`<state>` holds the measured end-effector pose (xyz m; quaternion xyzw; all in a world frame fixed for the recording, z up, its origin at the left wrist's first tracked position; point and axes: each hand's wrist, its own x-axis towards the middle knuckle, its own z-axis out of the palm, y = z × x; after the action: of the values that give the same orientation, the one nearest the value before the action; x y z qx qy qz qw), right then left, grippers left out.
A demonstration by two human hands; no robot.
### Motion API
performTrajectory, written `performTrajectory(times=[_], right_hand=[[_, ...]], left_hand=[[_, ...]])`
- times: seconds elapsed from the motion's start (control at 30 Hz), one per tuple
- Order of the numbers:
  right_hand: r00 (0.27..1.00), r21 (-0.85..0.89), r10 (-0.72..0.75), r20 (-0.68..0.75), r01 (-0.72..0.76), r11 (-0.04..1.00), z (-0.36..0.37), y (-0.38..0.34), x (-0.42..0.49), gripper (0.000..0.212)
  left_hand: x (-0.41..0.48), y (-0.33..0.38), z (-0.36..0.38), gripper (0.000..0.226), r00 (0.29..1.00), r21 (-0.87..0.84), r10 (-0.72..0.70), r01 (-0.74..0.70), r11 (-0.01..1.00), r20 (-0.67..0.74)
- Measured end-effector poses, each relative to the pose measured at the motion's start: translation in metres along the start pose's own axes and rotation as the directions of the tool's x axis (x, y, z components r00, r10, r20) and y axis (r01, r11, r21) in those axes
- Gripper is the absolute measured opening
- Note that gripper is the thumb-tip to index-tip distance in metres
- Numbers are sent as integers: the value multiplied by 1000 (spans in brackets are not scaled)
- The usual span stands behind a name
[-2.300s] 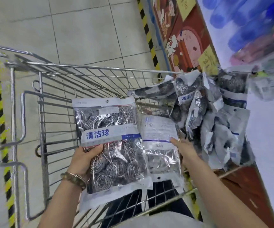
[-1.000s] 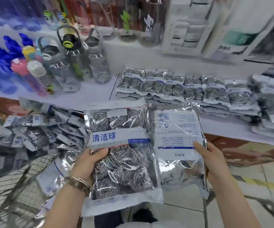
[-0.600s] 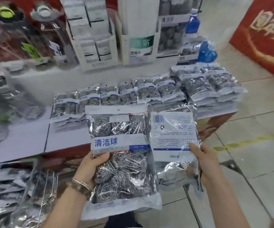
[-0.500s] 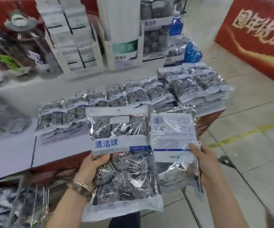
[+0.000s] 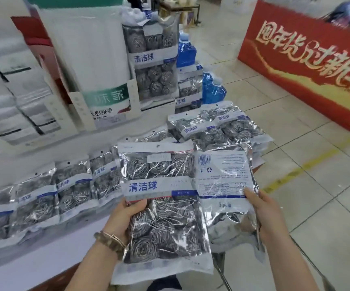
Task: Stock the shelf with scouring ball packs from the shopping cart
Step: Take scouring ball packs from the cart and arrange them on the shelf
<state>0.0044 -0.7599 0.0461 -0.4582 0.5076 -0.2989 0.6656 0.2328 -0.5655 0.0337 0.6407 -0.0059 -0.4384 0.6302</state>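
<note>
The white display shelf [image 5: 43,257] carries a row of silver scouring ball packs [image 5: 73,192], just beyond the two held packs. Left hand [image 5: 125,219] fingers clamp the front-facing pack [image 5: 163,206] — long axis upright. Right hand [image 5: 268,215] fingers clamp the back-facing pack [image 5: 224,185] — nearer the shelf's right-end stack [image 5: 218,129].

Pale square floor tiles [image 5: 308,114] with thin grout lines, crossed on the right by a worn yellow floor stripe [image 5: 302,166]. Red display stand [image 5: 308,80] at upper right, fronted with gold and white Chinese lettering. White display ledge [image 5: 43,257] low on the left, edged in red-brown. White cardboard display boxes [image 5: 22,101] stacked at the back left, beside a tall white package with a green band [image 5: 98,66]. Blue refill pouches [image 5: 213,89] upright behind. Soft, even indoor light.
</note>
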Motion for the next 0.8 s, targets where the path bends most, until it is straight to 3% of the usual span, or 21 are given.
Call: performTrajectory(times=[0.1,0.23,0.33,0.53,0.8], right_hand=[[1000,3,0,-30,0,1000,-1,-16,31,14],[1000,-12,-8,-29,7,1000,-10,-34,71,18],[999,-33,-30,-30,29,999,-17,-51,106,17],[999,-63,-34,-18,33,997,-32,-91,202,12],[985,-107,29,170,-11,994,-49,-152,332,13]], left_hand=[[35,13,22,21,998,-27,-43,44,999,34],[68,26,56,43,995,-64,-89,92,994,50],[92,31,82,43,993,-89,-108,111,990,37],[146,39,137,45,991,-145,-113,102,984,-69],[201,50,224,40,961,-120,-99,69,990,-258]])
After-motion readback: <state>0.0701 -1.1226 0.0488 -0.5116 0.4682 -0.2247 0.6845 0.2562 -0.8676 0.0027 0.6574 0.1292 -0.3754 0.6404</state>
